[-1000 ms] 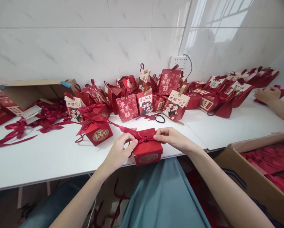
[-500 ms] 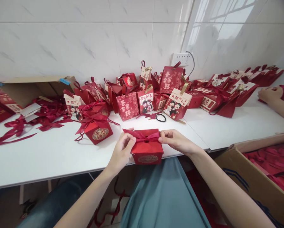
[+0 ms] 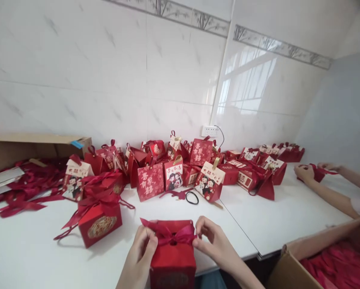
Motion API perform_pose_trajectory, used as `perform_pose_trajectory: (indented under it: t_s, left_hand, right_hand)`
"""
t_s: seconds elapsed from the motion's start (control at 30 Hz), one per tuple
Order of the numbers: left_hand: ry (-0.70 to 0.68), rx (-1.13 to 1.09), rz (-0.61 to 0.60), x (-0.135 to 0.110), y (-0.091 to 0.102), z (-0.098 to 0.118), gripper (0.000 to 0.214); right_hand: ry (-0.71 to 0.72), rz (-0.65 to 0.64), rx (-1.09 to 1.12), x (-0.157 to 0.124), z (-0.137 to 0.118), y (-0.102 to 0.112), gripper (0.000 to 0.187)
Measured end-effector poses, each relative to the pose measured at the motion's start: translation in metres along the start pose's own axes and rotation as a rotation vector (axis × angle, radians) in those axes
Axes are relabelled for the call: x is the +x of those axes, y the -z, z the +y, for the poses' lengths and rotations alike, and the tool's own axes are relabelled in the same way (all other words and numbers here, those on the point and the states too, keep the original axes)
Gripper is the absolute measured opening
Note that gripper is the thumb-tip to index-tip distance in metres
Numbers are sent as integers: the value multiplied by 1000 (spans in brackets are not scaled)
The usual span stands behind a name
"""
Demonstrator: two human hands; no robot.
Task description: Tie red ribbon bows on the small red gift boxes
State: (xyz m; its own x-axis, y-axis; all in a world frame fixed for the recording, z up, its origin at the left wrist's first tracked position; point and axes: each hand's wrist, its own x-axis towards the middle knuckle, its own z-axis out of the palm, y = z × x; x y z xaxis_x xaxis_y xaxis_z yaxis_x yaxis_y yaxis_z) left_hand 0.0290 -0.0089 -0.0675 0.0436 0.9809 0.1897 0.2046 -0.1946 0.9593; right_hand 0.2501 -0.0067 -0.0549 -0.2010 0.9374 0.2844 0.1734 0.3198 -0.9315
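A red gift box [image 3: 173, 260] sits at the front edge of the white table, low in the head view, with its lower part cut off by the frame. Across its top lies a dark pink ribbon [image 3: 173, 236] tied in a bow. At the bow's left side, my left hand [image 3: 140, 253] is closed, thumb and fingers pinching the ribbon. My right hand [image 3: 214, 243] pinches the ribbon's right side, its other fingers curled. To the left stands another red box [image 3: 100, 225] with a ribbon bow and a gold round emblem.
Several decorated gift boxes [image 3: 150, 180] line the wall. A black hair tie [image 3: 192, 197] lies before them. Loose ribbons [image 3: 37, 180] and a cardboard box [image 3: 44, 139] are at left. Another carton [image 3: 297, 265] stands lower right. Another person's hand [image 3: 304, 173] handles a red box.
The view has tilted upward, so the table and boxes sit lower in the frame. Both my hands remain at the bow. More of the other person's arms shows at right.
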Motion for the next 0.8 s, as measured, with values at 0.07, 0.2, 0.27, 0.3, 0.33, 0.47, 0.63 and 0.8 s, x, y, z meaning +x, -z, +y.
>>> perform_pose_trajectory:
  t_s: [0.07, 0.2, 0.27, 0.3, 0.33, 0.47, 0.63, 0.8]
  left_hand:
    - [2, -33, -55, 3, -1, -3, 42]
    - [38, -135, -91, 2, -10, 0, 45]
    - [97, -192, -127, 2, -14, 2, 45]
    - [129, -212, -154, 3, -14, 2, 44]
    - [151, -223, -175, 5, -15, 3, 42]
    - [116, -228, -77, 22, -15, 3, 35]
    - [74, -124, -149, 52, -42, -1, 26]
    - [-35, -67, -313, 74, -81, -6, 21]
  right_hand:
    - [115, 98, -186, -7, 1, 2, 40]
    - [16, -34, -313, -18, 30, -4, 67]
    - [-107, -73, -364, -23, 47, -8, 80]
    - [-146, -75, -390, -26, 53, -8, 85]
    - [-163, -65, -418, -29, 56, -5, 88]
    - [-81, 92, -575, -43, 41, 29, 85]
    - [69, 388, -778, -47, -4, 83, 68]
    - [82, 599, -805, -24, -43, 110, 61]
